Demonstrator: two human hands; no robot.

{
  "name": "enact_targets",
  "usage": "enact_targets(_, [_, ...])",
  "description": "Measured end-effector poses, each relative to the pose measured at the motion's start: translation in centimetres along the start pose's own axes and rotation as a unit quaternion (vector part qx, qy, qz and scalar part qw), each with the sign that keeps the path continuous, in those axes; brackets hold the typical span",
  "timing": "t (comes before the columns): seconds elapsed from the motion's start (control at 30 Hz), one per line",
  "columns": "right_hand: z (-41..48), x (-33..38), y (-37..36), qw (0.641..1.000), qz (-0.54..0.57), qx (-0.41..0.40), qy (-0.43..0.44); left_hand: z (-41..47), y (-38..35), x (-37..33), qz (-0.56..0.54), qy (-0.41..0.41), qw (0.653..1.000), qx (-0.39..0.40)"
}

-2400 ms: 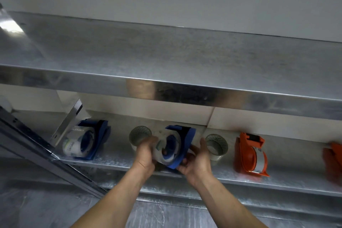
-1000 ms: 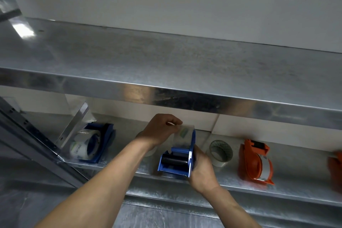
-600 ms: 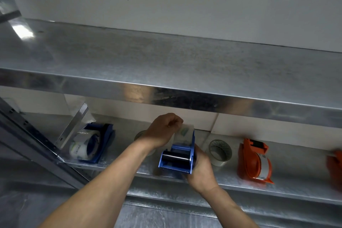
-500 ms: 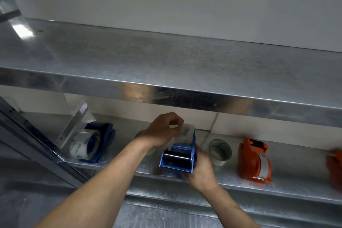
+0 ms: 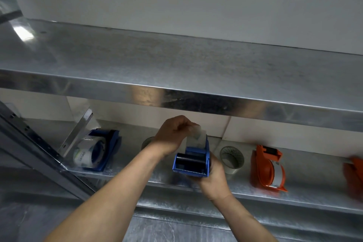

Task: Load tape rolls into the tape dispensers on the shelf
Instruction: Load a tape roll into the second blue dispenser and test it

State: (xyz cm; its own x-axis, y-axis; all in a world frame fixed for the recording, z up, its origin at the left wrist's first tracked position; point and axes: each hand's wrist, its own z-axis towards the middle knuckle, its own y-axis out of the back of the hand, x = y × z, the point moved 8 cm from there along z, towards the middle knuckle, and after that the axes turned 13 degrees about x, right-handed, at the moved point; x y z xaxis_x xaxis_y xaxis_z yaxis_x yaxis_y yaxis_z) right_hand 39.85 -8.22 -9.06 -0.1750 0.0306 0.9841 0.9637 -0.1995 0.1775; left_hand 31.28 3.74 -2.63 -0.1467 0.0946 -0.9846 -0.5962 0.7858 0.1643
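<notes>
In the head view, the right hand is gripping the blue dispenser by its right side, near the middle of the lower shelf at its front edge. The left hand is pinching the clear tape strip, holding it up above the black roller. A loose tape roll is lying just right of the blue dispenser, and an orange dispenser is standing further right. A second blue dispenser, with a roll in it, is sitting near the shelf's left end.

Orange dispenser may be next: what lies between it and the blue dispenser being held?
In the head view, one loose tape roll sits on the shelf between the orange dispenser and the held blue dispenser.
</notes>
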Motion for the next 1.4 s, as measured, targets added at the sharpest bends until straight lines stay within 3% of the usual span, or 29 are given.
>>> enact_targets(0.23, [-0.5, 0.0, 0.2, 0.998, 0.061, 0.007, 0.007, -0.8, -0.3, 0.3, -0.078, -0.001, 0.997, -0.008])
enact_targets(0.53, [-0.8, -0.1, 0.9, 0.998, 0.062, 0.009, -0.017, -0.9, -0.2, -1.6, 0.063, -0.037, 0.997, -0.021])
enact_targets(0.73, [-1.2, 0.7, 0.5, 0.998, 0.067, 0.008, -0.014, -0.8, 0.5, -0.6, 0.061, -0.006, 0.996, -0.064])
enact_targets(0.87, [-1.7, 0.2, 0.5, 0.988, 0.148, -0.017, -0.045, -1.1, 0.5, -0.1, -0.040, -0.021, 0.996, -0.074])
enact_targets(1.03, [-1.7, 0.1, 0.3, 0.980, 0.186, -0.038, -0.067, -1.8, 0.0, 1.2, -0.228, -0.029, 0.970, -0.074])
enact_targets(1.4, [-1.6, 0.7, -0.2, 0.976, 0.206, -0.032, -0.069, -2.3, 0.5, 0.3, -0.234, -0.033, 0.970, -0.051])
